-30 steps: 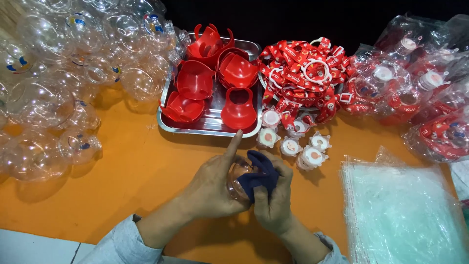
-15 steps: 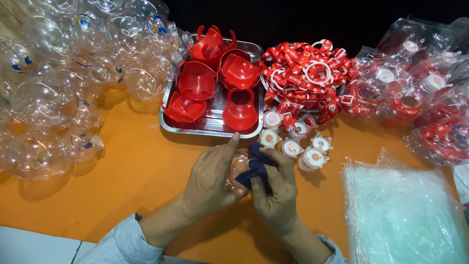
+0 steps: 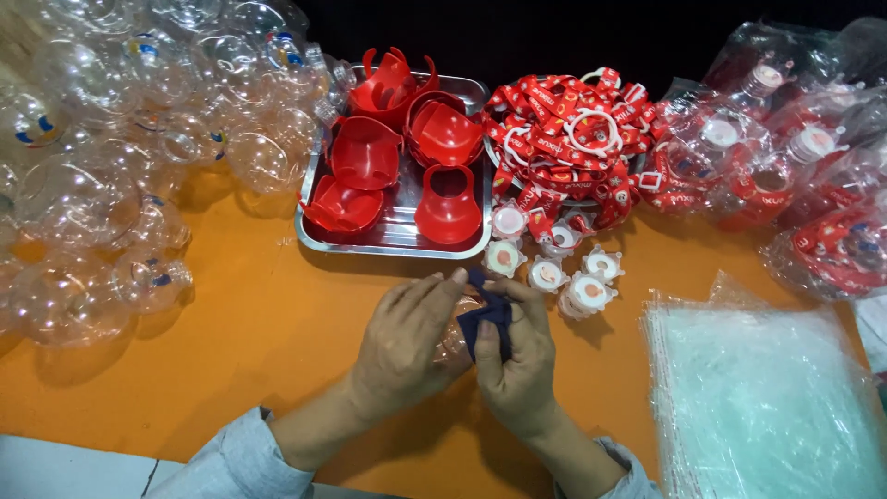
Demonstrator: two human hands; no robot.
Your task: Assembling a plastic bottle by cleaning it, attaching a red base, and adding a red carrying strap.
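Item in hand: a small clear plastic piece [image 3: 455, 337], held just above the orange worktop [image 3: 249, 370] near its front edge, cupped by the left hand [image 3: 407, 346] with fingers curled around it, while the right hand [image 3: 517, 360] pinches a dark blue cloth [image 3: 487, 319] against it. Surroundings: steel tray [image 3: 314, 242] of red cups, white caps [image 3: 554, 273] just beyond the hands, clear globes [image 3: 102, 185] at left. Handling note: wiping likely goes best with the piece turned steadily and gripped lightly.

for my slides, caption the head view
Both hands rub a dark blue cloth over a clear plastic piece.
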